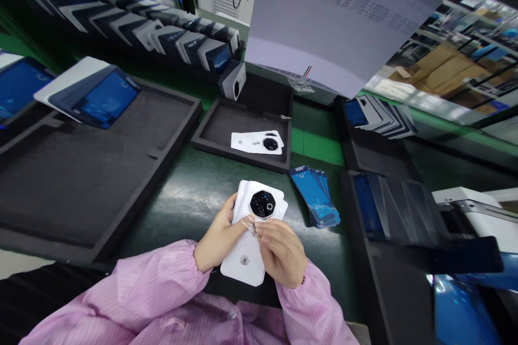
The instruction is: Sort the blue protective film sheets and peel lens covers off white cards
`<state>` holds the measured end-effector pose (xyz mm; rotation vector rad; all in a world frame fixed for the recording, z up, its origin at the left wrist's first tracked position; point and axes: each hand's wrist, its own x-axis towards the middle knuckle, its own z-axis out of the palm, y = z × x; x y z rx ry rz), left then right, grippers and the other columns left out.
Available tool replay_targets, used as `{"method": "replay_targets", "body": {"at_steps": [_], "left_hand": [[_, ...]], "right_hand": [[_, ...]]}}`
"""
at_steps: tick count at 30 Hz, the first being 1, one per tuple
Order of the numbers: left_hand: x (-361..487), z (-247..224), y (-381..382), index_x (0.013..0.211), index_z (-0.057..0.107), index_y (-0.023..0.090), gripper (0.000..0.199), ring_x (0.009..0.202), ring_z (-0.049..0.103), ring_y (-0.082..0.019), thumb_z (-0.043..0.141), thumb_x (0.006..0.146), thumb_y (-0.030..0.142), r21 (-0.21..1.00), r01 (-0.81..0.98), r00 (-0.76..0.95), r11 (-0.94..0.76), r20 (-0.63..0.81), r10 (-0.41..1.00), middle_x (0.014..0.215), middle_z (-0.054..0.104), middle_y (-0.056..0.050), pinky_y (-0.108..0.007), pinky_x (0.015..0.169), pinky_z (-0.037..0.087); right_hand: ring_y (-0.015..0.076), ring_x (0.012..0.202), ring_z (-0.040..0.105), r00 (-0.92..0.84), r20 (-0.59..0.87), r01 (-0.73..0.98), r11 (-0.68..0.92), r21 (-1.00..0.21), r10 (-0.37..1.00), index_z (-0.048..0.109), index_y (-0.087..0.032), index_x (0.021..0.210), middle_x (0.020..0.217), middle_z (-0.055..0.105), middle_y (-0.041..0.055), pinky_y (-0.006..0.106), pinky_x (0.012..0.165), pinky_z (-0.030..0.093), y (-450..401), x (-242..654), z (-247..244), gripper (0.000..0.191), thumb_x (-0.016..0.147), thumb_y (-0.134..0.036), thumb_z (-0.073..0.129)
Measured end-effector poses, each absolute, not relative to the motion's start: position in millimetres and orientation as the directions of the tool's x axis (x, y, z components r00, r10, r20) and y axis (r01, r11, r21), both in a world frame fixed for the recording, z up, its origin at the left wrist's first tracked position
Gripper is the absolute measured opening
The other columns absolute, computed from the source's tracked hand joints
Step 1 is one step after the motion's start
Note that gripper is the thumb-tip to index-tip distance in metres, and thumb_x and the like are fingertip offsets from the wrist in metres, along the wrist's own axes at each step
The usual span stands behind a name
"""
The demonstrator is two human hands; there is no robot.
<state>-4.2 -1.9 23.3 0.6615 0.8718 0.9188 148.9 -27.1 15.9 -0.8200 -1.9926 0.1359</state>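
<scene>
My left hand (218,237) is closed around the left edge of a small stack of white phone back covers (245,272), its thumb lying across the top one. An octagonal black camera area (263,204) is at the upper end of that cover. My right hand (283,250) is over the cover just below the camera area, fingertips pinched together. A thin, glinting piece of clear film (250,219) shows at the fingertips, its edges hard to see. To the right, a fanned pile of blue-filmed phone panels (315,197) lies on the dark green table (182,194).
Ahead, a black foam tray (218,121) holds more white covers (257,142). A larger tray (101,167) is at the left, with stacked panels (107,97) on its far edge. Rows of panels (186,46) stand behind. Another tray (399,280) lines the right side. A grey metal housing (324,27) overhangs the back.
</scene>
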Motion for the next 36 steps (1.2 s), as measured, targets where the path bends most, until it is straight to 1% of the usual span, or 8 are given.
{"method": "replay_targets", "body": {"at_steps": [15,19,23,26,29,31,34,36], "left_hand": [[-4.7,25.2,-4.1,0.126,0.039,0.023,0.053,0.096,0.062,-0.021,0.062,0.079,0.029,0.835,-0.349,0.276,0.426,-0.343,0.898,0.113,0.063,-0.006,-0.032,0.078,0.050],[-4.9,27.4,-4.2,0.127,0.037,0.023,0.056,0.092,0.064,-0.022,0.063,0.078,0.030,0.819,-0.354,0.289,0.451,-0.363,0.886,0.112,0.064,-0.007,-0.031,0.073,0.052],[-4.3,28.6,-4.1,0.129,0.035,0.025,0.058,0.089,0.065,-0.021,0.063,0.078,0.030,0.807,-0.369,0.311,0.462,-0.361,0.879,0.111,0.064,-0.007,-0.030,0.070,0.053],[-3.4,28.1,-5.2,0.128,0.036,0.024,0.059,0.084,0.065,-0.020,0.065,0.077,0.029,0.794,-0.362,0.367,0.488,-0.360,0.858,0.110,0.064,-0.007,-0.030,0.069,0.053],[-2.5,28.6,-6.3,0.128,0.037,0.022,0.062,0.083,0.065,-0.019,0.068,0.074,0.030,0.757,-0.370,0.418,0.538,-0.382,0.824,0.110,0.064,-0.008,-0.030,0.070,0.053],[-2.6,30.3,-6.0,0.127,0.038,0.021,0.063,0.082,0.065,-0.020,0.068,0.073,0.032,0.729,-0.381,0.429,0.569,-0.406,0.807,0.108,0.064,-0.009,-0.030,0.069,0.052],[-5.2,34.2,-3.1,0.128,0.038,0.021,0.064,0.077,0.066,-0.020,0.068,0.073,0.033,0.709,-0.396,0.393,0.583,-0.443,0.806,0.103,0.066,-0.008,-0.031,0.066,0.052],[-8.7,36.5,0.2,0.128,0.039,0.020,0.063,0.077,0.066,-0.020,0.068,0.073,0.033,0.718,-0.422,0.338,0.554,-0.442,0.831,0.103,0.067,-0.008,-0.032,0.067,0.052]], "right_hand": [[0.0199,0.089,0.069,-0.321,0.739,0.570,0.744,-0.349,0.593,0.054,-0.021,0.101,0.086,0.073,0.0053,0.041,0.083,0.054,-25.3,149.6,23.0,0.030,0.078,-0.002,0.053],[0.0231,0.096,0.067,-0.274,0.716,0.629,0.683,-0.372,0.642,0.053,-0.023,0.108,0.090,0.072,0.0039,0.048,0.090,0.049,-27.6,151.3,19.3,0.037,0.077,-0.003,0.056],[0.0337,0.127,0.042,-0.078,0.645,0.736,0.480,-0.476,0.760,0.042,-0.021,0.129,0.125,0.057,0.0132,0.064,0.102,0.028,-27.8,153.7,18.0,0.055,0.078,-0.020,0.061],[0.0340,0.136,0.025,0.025,0.493,0.712,0.331,-0.619,0.870,0.028,-0.019,0.139,0.145,0.034,0.0157,0.062,0.104,0.027,-24.9,153.5,20.0,0.069,0.079,-0.028,0.061],[0.0303,0.132,0.035,0.123,0.328,0.577,0.202,-0.791,0.937,0.038,-0.022,0.133,0.141,0.040,0.0130,0.055,0.105,0.032,-21.7,155.1,22.2,0.058,0.080,-0.027,0.061],[0.0285,0.121,0.049,0.290,0.296,0.427,0.154,-0.891,0.910,0.042,-0.022,0.128,0.131,0.049,0.0128,0.051,0.099,0.041,-20.0,162.2,24.2,0.053,0.079,-0.026,0.062],[0.0251,0.108,0.058,0.637,0.345,0.289,0.201,-0.936,0.689,0.038,-0.023,0.127,0.121,0.055,0.0107,0.048,0.091,0.048,-17.7,185.3,29.1,0.055,0.078,-0.024,0.063],[0.0241,0.109,0.058,0.753,0.360,0.280,0.227,-0.933,0.551,0.036,-0.023,0.129,0.121,0.055,0.0100,0.048,0.091,0.047,-15.8,201.8,30.7,0.057,0.078,-0.023,0.062]]}}
